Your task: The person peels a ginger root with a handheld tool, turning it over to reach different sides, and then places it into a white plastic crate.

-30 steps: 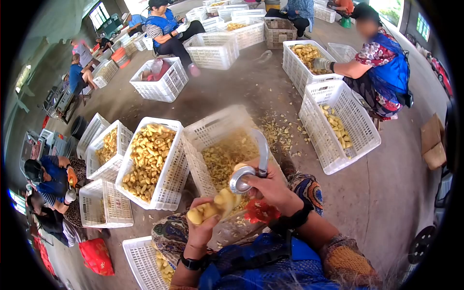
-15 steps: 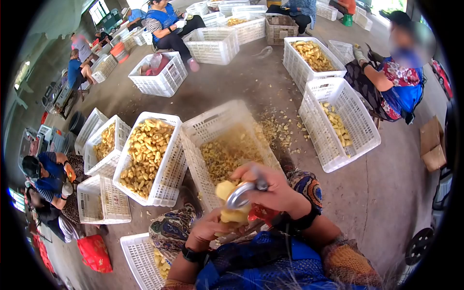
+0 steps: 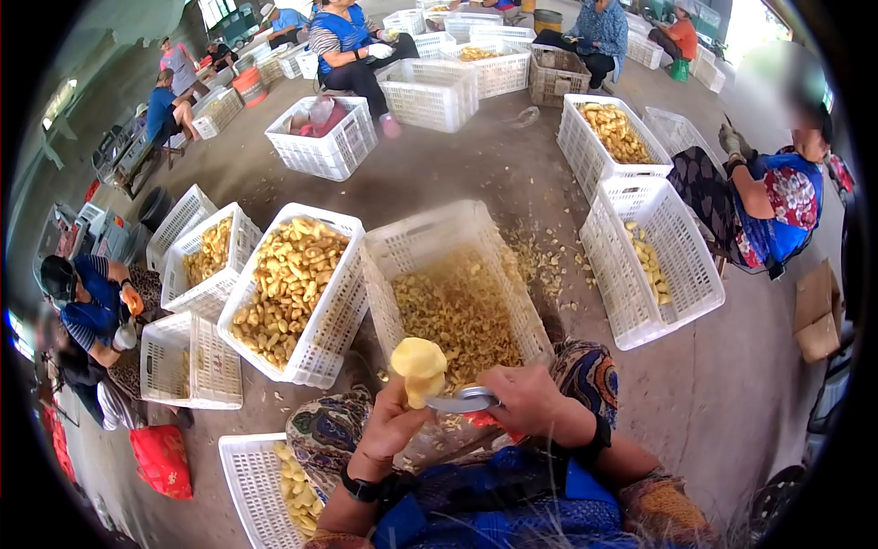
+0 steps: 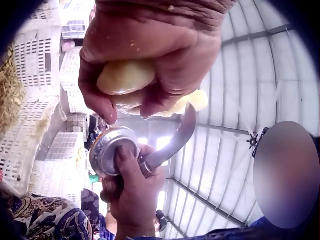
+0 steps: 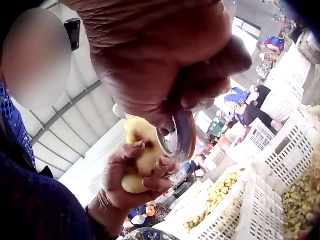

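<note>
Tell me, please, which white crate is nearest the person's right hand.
The crate holding peelings, just beyond the right hand; its neighbour crate on the left, heaped with ginger, and all others stand farther off.

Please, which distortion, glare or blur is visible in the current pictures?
Head: strong fisheye curving, black rounded edges, haze over the crate of peelings; left wrist: white glare beside the curved blade, an oval blur at right; right wrist: the right hand is shaded dark, while the window beyond it is washed out white.
</note>
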Available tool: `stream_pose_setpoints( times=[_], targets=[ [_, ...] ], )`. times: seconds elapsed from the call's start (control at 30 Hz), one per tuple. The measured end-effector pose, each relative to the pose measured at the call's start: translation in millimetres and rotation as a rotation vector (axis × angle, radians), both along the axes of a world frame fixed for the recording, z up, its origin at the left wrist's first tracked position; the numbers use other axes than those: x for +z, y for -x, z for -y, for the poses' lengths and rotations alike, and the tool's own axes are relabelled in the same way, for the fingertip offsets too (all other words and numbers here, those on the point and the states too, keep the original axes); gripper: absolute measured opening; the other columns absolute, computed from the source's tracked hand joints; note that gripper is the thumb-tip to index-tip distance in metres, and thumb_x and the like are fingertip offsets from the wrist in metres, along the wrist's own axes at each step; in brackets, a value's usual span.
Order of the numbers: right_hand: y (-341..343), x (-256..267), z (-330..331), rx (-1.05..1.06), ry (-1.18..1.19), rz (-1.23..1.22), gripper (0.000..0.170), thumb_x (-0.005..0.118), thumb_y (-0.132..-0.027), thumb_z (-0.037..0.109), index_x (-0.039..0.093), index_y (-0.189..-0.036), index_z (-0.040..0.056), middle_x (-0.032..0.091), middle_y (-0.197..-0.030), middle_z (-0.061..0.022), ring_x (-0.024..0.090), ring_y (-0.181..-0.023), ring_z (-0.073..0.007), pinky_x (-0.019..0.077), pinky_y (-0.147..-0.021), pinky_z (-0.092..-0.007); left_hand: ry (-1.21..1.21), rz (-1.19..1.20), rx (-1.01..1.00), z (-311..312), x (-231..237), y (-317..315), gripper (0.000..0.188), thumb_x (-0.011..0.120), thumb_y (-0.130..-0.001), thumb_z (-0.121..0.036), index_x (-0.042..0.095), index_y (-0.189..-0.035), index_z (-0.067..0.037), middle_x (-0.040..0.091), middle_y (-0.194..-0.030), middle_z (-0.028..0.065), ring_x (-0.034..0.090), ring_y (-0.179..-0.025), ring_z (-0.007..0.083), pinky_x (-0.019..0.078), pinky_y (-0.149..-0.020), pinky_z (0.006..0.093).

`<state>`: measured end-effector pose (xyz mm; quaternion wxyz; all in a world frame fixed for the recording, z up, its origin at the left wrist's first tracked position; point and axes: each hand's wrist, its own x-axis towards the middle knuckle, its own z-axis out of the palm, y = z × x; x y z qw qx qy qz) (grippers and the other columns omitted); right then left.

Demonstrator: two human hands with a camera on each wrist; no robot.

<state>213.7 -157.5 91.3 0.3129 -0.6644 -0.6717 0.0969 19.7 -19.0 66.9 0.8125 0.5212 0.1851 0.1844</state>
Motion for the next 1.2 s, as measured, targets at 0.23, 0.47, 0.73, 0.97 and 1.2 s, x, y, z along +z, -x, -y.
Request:
stream_pose_setpoints(
  times=[0.23, 0.47, 0.73, 0.97, 1.2],
  targets=[
    [15.6, 7.0, -12.3, 0.027, -0.043, 0.125, 0.012, 0.056, -0.079, 0.013, 0.050, -0.087, 0.0065, 0.054, -0.073, -0.0077, 0.059, -0.059, -0.0278, 0.0479, -0.049, -0.0393, -0.314, -0.099, 0.045, -0.6, 6.3, 3.1, 0.056, 0.062, -0.080, 0.003, 0.044, -0.133, -0.002, 0.057, -0.116, 0.0038, 0.053, -0.103, 0.0118, 0.0423, -0.089, 0.0261],
    [17.5, 0.4, -18.8, -0.069, -0.008, 0.210, 0.012, 0.053, -0.081, 0.014, 0.050, -0.090, 0.0060, 0.056, -0.076, -0.0093, 0.061, -0.062, -0.0289, 0.0491, -0.052, -0.0398, -0.318, -0.201, 0.048, 5.6, 9.8, -0.6, 0.053, 0.061, -0.081, 0.003, 0.047, -0.131, -0.003, 0.059, -0.111, 0.0035, 0.054, -0.101, 0.0119, 0.0437, -0.087, 0.0265],
    [-3.6, -50.1, -9.9, -0.142, 0.063, 0.175, 0.017, 0.056, -0.081, 0.015, 0.048, -0.093, 0.0057, 0.057, -0.079, -0.0132, 0.061, -0.064, -0.0334, 0.0492, -0.056, -0.0435, -0.084, -0.382, -0.034, 11.4, -9.9, -7.4, 0.051, 0.059, -0.077, 0.005, 0.051, -0.126, -0.005, 0.060, -0.089, 0.0006, 0.053, -0.064, 0.0071, 0.0434, -0.053, 0.0210],
    [11.8, -38.7, -16.9, -0.222, 0.408, -0.284, 0.028, 0.063, -0.083, 0.023, 0.050, -0.097, 0.0034, 0.063, -0.085, -0.0186, 0.062, -0.079, -0.0385, 0.0474, -0.068, -0.0431, -0.158, -0.352, 0.139, 15.0, -12.2, -22.3, 0.049, 0.058, -0.077, 0.005, 0.052, -0.124, -0.005, 0.062, -0.091, 0.0028, 0.053, -0.061, 0.0072, 0.0431, -0.050, 0.0212],
    [0.8, -29.2, -6.8, -0.049, 0.431, -0.569, 0.030, 0.064, -0.081, 0.023, 0.054, -0.103, 0.0048, 0.063, -0.083, -0.0223, 0.062, -0.079, -0.0402, 0.0475, -0.070, -0.0449, -0.240, -0.235, 0.171, -7.7, -6.7, -6.6, 0.054, 0.057, -0.076, 0.009, 0.049, -0.128, -0.004, 0.061, -0.098, 0.0031, 0.052, -0.063, 0.0059, 0.0428, -0.051, 0.0201]
  ],
)
